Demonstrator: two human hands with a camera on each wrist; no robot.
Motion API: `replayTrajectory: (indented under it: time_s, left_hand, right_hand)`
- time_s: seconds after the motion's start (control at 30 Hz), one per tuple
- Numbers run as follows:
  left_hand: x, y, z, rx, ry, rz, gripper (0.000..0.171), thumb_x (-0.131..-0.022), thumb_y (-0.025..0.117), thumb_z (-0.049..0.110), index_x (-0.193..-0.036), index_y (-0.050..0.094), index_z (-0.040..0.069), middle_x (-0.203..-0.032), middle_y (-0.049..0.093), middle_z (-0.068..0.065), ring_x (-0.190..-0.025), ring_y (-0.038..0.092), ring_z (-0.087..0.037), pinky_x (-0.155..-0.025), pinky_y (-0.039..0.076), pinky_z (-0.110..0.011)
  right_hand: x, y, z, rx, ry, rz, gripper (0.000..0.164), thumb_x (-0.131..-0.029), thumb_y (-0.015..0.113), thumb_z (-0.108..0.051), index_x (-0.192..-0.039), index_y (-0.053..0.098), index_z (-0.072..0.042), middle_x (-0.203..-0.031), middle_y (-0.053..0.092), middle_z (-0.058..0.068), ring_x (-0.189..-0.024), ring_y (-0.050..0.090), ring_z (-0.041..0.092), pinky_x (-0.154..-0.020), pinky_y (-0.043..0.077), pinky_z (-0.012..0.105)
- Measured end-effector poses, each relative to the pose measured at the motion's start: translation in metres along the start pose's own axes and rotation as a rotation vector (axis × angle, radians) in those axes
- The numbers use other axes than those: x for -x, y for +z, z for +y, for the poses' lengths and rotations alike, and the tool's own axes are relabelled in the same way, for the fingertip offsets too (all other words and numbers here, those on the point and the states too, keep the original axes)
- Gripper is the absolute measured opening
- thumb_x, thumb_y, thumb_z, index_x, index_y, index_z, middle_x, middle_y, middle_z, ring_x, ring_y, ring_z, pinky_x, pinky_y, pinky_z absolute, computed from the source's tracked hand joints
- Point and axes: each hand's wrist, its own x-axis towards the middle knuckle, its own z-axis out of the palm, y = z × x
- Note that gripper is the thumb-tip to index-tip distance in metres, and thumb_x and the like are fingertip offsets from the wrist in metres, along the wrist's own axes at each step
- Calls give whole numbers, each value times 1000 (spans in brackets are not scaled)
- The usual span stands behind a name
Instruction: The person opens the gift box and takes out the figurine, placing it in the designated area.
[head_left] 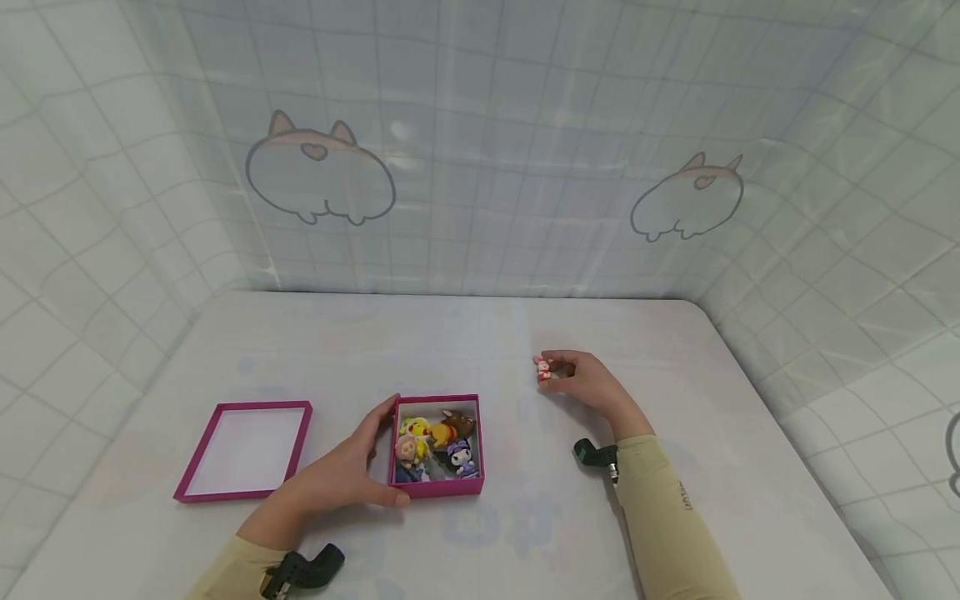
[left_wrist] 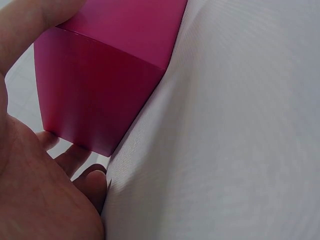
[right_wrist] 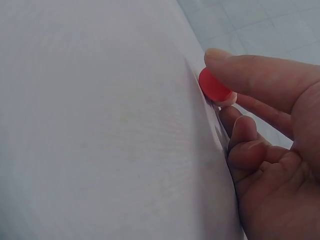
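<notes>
A magenta open-topped box [head_left: 442, 491] stands on the table, holding several small toy figures: a yellow one [head_left: 415, 427], a brown-and-orange one [head_left: 453, 423], a pink-faced one [head_left: 407, 448] and one in purple and black [head_left: 461, 457]. My left hand [head_left: 356, 471] grips the box's left side, thumb at the near side and fingers at the far corner. In the left wrist view, the magenta wall [left_wrist: 95, 85] lies between thumb and fingers. To the right, my right hand [head_left: 588, 381] pinches a small pink-and-red figurine [head_left: 543, 369] close over the table. Its round red base [right_wrist: 214, 85] shows in the right wrist view.
A magenta-rimmed box lid [head_left: 300, 446] lies inside-up on the table at the left, partly behind the left forearm. The white-covered table [head_left: 420, 342] ends at a back edge below a hanging grid-patterned curtain [head_left: 510, 167]. Similar curtains close off both sides.
</notes>
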Motion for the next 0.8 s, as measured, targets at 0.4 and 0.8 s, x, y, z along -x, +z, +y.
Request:
replayTrajectory:
  time_s: [0.4,0.8]
  left_hand:
    - [2,0,0,14,-15,-2,133,-62,92,42,-158,1,27,-164,7,-7,-149,9,-33,-109,30,-57]
    - [0,-1,-2,3,-6,0,133,-62,92,42,-158,1,27,-163,7,-7,-148,11,-32,-110,30,-56]
  right_hand:
    - [4,-3,-11,9,25,-43,68,-78,85,-36,-140,57,-30,-124,60,-3,-110,54,22,-88,48,41]
    - [9,-13,-25,-19,25,0,70,-78,84,-38,-141,55,-31,-124,58,0,-108,52,24,-86,46,42]
